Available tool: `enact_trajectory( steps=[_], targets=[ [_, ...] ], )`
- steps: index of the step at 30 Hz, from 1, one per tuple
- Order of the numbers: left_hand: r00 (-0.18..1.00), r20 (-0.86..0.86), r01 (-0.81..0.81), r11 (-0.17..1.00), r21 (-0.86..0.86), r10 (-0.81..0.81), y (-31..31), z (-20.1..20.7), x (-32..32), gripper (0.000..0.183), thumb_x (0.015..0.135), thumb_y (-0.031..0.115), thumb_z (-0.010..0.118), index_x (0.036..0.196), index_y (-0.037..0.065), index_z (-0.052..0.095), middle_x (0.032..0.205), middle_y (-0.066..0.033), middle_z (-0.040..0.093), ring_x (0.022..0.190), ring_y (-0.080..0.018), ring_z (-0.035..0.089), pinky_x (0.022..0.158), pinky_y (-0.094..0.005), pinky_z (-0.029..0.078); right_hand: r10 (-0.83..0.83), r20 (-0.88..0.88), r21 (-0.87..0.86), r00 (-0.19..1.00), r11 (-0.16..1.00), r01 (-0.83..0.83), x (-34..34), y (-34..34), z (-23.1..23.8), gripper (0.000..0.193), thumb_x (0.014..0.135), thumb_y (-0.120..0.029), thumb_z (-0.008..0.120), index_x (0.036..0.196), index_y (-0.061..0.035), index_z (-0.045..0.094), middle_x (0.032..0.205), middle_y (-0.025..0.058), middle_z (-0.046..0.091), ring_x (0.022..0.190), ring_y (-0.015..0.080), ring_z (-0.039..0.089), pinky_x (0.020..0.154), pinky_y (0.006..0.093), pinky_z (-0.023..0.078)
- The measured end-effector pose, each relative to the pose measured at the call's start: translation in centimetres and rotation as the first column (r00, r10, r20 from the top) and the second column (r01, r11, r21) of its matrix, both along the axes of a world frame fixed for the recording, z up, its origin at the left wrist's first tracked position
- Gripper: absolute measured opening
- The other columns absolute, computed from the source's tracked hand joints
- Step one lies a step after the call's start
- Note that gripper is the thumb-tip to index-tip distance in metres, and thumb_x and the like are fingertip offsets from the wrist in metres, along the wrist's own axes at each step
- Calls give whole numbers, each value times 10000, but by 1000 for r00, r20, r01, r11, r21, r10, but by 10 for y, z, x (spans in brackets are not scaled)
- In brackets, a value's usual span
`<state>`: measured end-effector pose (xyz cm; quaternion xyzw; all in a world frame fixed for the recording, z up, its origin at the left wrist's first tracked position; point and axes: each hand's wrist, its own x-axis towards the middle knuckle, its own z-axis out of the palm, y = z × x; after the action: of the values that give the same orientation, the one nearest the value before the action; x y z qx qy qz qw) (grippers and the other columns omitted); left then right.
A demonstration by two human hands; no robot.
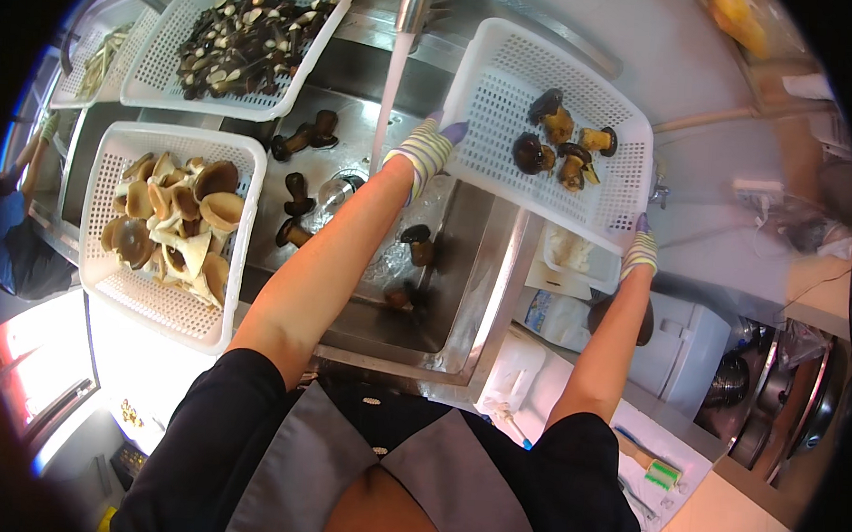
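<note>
Both my hands hold a white perforated plastic basket [491, 83] tilted over the right side of the sink. My left hand [423, 155], in a yellow-and-white striped glove with purple fingertips, closes on the near left edge. At the right corner, my right hand [640, 252], gloved alike, grips the rim. Inside the basket several dark-capped mushrooms [575, 166] with tan stems lie together. More dark-capped mushrooms [298, 196] are scattered over the wet floor of the metal sink [448, 314]. Water [390, 98] runs from the tap [414, 7] just beyond my left hand.
A white basket of large pale brown mushrooms [176, 217] rests at the sink's left. Behind it stands another, full of small dark mushrooms [250, 49]. A white container [578, 258] is under the held basket. Far left, a person [24, 220] in blue works nearby.
</note>
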<state>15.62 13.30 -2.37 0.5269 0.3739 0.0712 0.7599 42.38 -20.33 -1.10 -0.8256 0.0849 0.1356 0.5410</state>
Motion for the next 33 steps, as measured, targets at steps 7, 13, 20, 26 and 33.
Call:
enact_trajectory(
  steps=[7,13,20,26,33],
  targets=[
    [980,121,-133,972,-194,159,3,0,-29,625,777,467,552,1217,54,389,1098,-116,488,907,-225,535,694,-365,500,202,688,-338,697,939,62,-102,41,68,409,853,-304,468,1094,24,508,1036,181,558,940,266,531,847,329,396],
    [783,-22,-474,573,-668,622,25,-33,-62,374,877,336,427,991,-19,469,919,-172,550,752,-313,564,698,-428,506,922,295,-347,252,349,-871,-258,141,30,241,805,-256,529,965,-88,596,902,129,602,818,244,576,745,328,442],
    [829,-233,-537,610,-583,508,-4,-108,-140,424,860,338,468,1121,5,439,1126,-184,491,985,-313,495,818,-419,445,806,-557,-647,201,-269,-713,-272,220,-220,309,765,-174,541,1068,-116,558,1108,136,538,1014,279,523,837,331,433],
    [896,-415,111,984,-138,-159,-24,-150,-190,472,785,328,531,1135,20,452,1064,-77,538,954,-173,493,810,-300,418,876,-471,-310,102,-57,-949,-299,246,-216,383,743,-220,572,1109,-114,528,1104,142,544,1029,286,521,828,335,441],
    [858,-446,442,811,384,-257,-5,-149,-161,432,767,281,558,1131,59,485,1133,-100,529,970,-243,526,874,-306,394,968,-71,9,241,242,-970,-317,291,-156,470,742,-285,600,1150,-75,499,1097,182,540,1002,290,522,858,326,402]
  ],
)
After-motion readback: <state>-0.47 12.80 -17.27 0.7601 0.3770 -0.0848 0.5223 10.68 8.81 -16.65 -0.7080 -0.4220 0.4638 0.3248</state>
